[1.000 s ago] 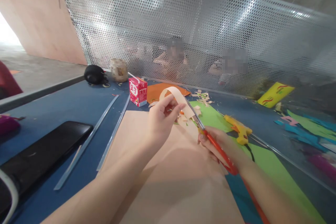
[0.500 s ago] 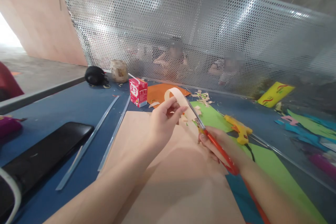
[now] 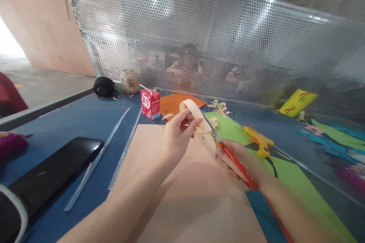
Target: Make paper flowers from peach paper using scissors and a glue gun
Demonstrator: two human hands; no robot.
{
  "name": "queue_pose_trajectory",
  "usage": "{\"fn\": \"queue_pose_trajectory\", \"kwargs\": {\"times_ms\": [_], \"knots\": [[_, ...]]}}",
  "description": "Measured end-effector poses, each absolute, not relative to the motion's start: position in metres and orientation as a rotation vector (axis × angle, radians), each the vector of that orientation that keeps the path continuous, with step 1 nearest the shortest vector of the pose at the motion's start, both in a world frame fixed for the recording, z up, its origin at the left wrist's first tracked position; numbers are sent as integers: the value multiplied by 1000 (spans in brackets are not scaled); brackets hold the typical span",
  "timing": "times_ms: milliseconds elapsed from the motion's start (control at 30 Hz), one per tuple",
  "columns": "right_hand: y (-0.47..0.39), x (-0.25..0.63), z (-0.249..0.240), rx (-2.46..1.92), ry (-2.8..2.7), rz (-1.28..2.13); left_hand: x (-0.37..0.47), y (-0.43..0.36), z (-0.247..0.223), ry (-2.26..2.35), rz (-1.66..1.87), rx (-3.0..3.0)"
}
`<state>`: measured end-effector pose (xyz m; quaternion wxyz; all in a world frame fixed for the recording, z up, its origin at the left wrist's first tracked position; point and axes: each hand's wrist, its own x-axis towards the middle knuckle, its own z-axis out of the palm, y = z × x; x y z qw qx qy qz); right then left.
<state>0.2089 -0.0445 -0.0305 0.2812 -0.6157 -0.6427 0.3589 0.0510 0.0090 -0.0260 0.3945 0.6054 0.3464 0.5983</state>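
My left hand (image 3: 178, 133) pinches a curled strip of pale paper (image 3: 194, 109), which loops up over the fingertips. In my right hand (image 3: 236, 155) are scissors with red handles (image 3: 238, 165). Their metal blades (image 3: 211, 127) point up and left and lie along the strip's right edge, looking nearly closed. Below both hands a large sheet of pale pink paper (image 3: 182, 205) covers the front of the table. Small paper scraps (image 3: 214, 123) show just beyond the hands.
A pink drink carton (image 3: 150, 104) stands behind the left hand, near orange paper (image 3: 182, 102). Right of the hands are green paper (image 3: 296, 182) and a yellow glue gun (image 3: 259, 140). Clear glue sticks (image 3: 98, 157) and a black phone (image 3: 54, 182) lie left. A perforated metal screen (image 3: 159, 26) borders the back.
The view has tilted slightly, so the scene sits a little lower. The scissor blades look closer together on the strip; both hands keep nearly the same place.
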Motion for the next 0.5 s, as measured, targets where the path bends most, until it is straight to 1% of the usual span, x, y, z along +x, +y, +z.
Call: {"fn": "queue_pose_trajectory", "kwargs": {"times_ms": [233,500], "knots": [[-45,208,-32,-1684,-1745,918,55,12,-31,805,1533,1443],[-46,210,-31,-1667,-1793,920,53,14,-27,672,1604,1201]]}}
